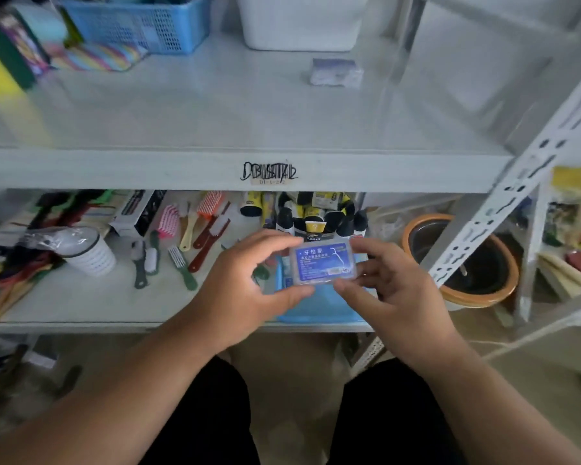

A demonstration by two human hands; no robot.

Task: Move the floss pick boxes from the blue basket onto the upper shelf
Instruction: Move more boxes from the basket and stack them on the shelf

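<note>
A clear floss pick box (pixel 323 262) with a blue label is held flat between both hands. My left hand (pixel 245 290) pinches its left end, and my right hand (pixel 396 293) grips its right end. They hover just above the blue basket (pixel 316 310) on the lower shelf, which my hands mostly hide. Another floss pick box (pixel 336 72) lies blurred on the upper shelf (pixel 215 105), toward the back right.
On the upper shelf stand a blue mesh basket (pixel 141 25), a white bin (pixel 302 21) and colourful packs at the left. The lower shelf holds brushes (pixel 195 229), a white cup (pixel 88 250) and dark tubes (pixel 316 213). A slanted metal upright (pixel 503 203) and a bowl (pixel 463 260) are at the right.
</note>
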